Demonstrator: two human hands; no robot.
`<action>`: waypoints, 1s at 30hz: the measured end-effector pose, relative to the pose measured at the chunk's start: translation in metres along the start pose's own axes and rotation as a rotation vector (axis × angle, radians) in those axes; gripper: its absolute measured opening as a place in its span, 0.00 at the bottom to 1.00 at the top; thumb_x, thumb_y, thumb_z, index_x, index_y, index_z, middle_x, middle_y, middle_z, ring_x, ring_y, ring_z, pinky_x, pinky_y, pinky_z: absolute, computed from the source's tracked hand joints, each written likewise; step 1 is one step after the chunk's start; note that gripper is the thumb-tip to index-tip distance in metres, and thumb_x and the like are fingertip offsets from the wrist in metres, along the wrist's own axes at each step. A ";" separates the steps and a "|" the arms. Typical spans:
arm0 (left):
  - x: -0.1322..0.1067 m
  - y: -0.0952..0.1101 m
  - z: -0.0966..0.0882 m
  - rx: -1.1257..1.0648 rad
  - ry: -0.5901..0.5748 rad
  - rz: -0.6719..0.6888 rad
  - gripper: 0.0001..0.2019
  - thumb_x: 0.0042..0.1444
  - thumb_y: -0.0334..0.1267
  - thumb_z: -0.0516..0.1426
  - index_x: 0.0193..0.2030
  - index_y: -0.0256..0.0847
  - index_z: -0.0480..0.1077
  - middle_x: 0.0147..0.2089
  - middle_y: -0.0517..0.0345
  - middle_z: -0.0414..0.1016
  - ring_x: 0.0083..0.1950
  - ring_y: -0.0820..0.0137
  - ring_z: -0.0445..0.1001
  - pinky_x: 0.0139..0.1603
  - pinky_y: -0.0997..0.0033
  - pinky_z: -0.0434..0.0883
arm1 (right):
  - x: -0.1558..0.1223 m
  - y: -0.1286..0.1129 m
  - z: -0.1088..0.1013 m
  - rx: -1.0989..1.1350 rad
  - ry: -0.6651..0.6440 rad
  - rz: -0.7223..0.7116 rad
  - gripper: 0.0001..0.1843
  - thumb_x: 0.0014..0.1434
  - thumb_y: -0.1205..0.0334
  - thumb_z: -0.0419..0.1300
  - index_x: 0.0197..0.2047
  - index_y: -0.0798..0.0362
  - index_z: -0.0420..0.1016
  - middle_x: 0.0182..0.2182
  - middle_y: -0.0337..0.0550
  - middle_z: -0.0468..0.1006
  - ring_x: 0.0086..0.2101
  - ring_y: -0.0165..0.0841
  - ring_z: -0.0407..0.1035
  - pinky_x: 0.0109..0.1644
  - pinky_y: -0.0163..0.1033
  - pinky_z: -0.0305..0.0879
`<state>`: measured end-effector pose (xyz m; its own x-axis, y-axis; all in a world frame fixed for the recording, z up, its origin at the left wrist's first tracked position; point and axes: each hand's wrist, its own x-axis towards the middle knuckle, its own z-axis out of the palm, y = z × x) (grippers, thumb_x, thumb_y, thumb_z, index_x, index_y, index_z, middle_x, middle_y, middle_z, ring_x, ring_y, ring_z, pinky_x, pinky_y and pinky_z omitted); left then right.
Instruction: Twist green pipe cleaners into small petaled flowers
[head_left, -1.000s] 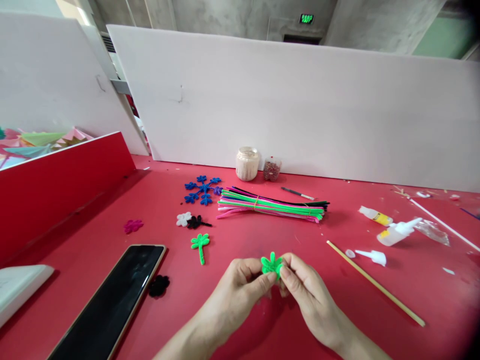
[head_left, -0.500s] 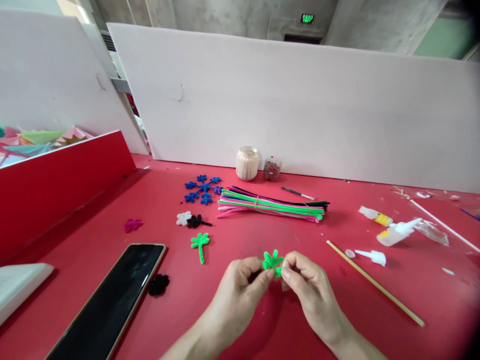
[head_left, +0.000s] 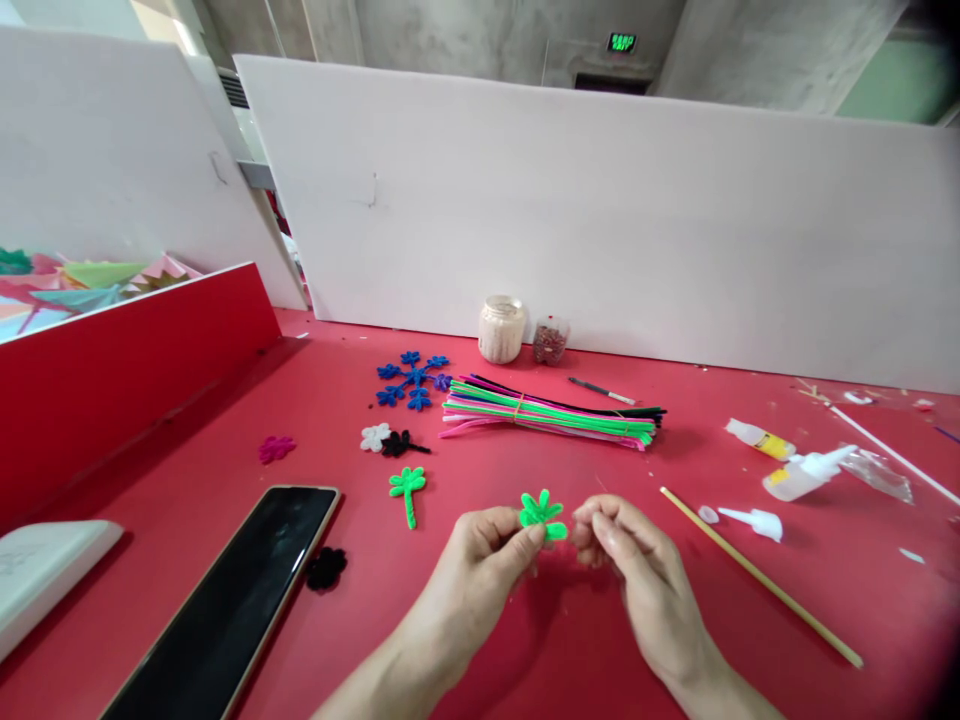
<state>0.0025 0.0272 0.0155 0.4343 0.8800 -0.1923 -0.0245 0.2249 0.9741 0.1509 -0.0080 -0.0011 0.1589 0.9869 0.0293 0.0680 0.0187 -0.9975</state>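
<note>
My left hand (head_left: pixel 480 565) pinches a small green pipe-cleaner flower (head_left: pixel 541 515) between thumb and fingers, its looped petals pointing up and right. Just right of it, apart from the flower, is my right hand (head_left: pixel 637 570), fingers curled in with the thumb against them; no object shows in it. A second green pipe-cleaner flower with a twisted stem (head_left: pixel 409 490) lies on the table to the left. Behind the hands lies a banded bundle of coloured pipe cleaners (head_left: pixel 555 415).
Left are a phone (head_left: pixel 225 610), a black flower (head_left: pixel 327 568), a magenta flower (head_left: pixel 277 449), white (head_left: pixel 376 437) and black flowers, and a blue snowflake shape (head_left: pixel 415 376). Jars (head_left: pixel 502 330) stand behind. Right are a wooden stick (head_left: pixel 761 577), glue bottles (head_left: pixel 802 476) and a white nozzle cap (head_left: pixel 757 523).
My right hand has let go of the green flower and moved slightly right. The flower stays in my left hand, with more of its petals showing. The camera view has shifted slightly.
</note>
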 end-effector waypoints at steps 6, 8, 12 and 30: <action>0.000 -0.002 0.001 0.041 -0.005 -0.007 0.14 0.50 0.42 0.55 0.20 0.34 0.66 0.16 0.66 0.55 0.21 0.77 0.51 0.22 0.74 0.48 | 0.000 -0.018 -0.002 -0.221 -0.180 -0.075 0.11 0.57 0.57 0.51 0.27 0.53 0.65 0.21 0.36 0.62 0.23 0.29 0.57 0.26 0.32 0.57; -0.001 -0.004 0.002 -0.014 -0.040 -0.035 0.13 0.49 0.41 0.56 0.20 0.34 0.68 0.17 0.64 0.58 0.21 0.77 0.54 0.23 0.75 0.51 | 0.000 -0.020 -0.001 -0.252 -0.211 -0.085 0.11 0.56 0.58 0.52 0.25 0.53 0.64 0.19 0.34 0.60 0.21 0.27 0.54 0.24 0.31 0.54; 0.000 -0.007 0.001 -0.257 -0.135 -0.163 0.12 0.48 0.39 0.56 0.20 0.33 0.69 0.19 0.59 0.65 0.20 0.77 0.60 0.25 0.74 0.58 | 0.001 -0.013 -0.001 -0.227 -0.223 -0.058 0.11 0.57 0.59 0.50 0.24 0.53 0.60 0.19 0.33 0.59 0.21 0.27 0.54 0.25 0.31 0.54; 0.001 -0.008 -0.001 -0.275 -0.206 -0.169 0.12 0.52 0.38 0.54 0.24 0.31 0.72 0.20 0.55 0.70 0.18 0.77 0.63 0.23 0.74 0.61 | 0.003 -0.009 -0.003 -0.287 -0.216 -0.051 0.11 0.57 0.60 0.50 0.24 0.53 0.60 0.20 0.33 0.58 0.22 0.26 0.54 0.25 0.31 0.53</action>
<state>0.0023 0.0272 0.0074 0.6237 0.7248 -0.2926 -0.1652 0.4882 0.8569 0.1532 -0.0055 0.0082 -0.0618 0.9975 0.0342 0.3488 0.0537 -0.9357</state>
